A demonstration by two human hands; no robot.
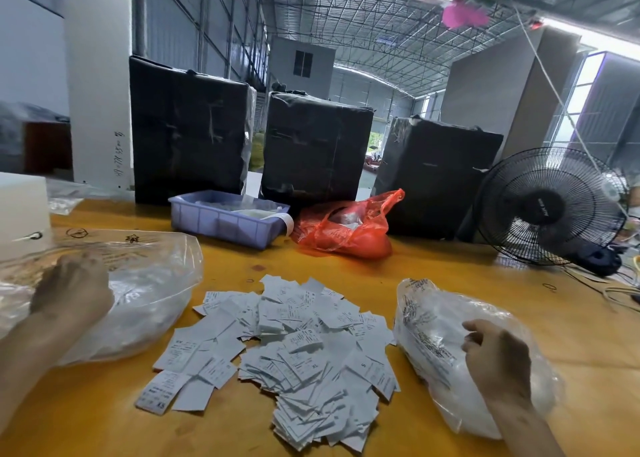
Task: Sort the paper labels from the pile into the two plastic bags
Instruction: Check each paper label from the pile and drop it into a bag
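View from a head cam, looking down at a yellow-orange wooden table (433, 283) in a warehouse. Near centre lies the pile of paper labels (294, 345), small white printed slips, some marked w/ sizes such as XS and S, spread loose between two clear plastic bags.

The left bag (152, 283) sits at near left, the right bag (433, 339) at near right. The left hand (71, 290) is inside or under the left bag's film, seen through the plastic; fingers look curled, but whether it holds labels I cannot tell. The right hand (498, 356) rests on or in the right bag, fingers bent toward the plastic; again, gripping the bag, a label, or nothing, cannot tell.

Judgement: sorting is mid-way or early, as the pile is large. Both hands appear to be at the drop-off point of the step. Next move prob. calls for bringing a hand to the pile, reading a slip's size mark, and picking one slip w/o dragging neighbours.

Far side: a lilac plastic tray (221, 221), a red plastic bag (346, 228), three black-wrapped bales (311, 145), and a black fan (550, 207) at far right.

Hard to make out: bag contents are hazy behind glare; most label print is too small to read; both forearms are cut off at the frame edge.
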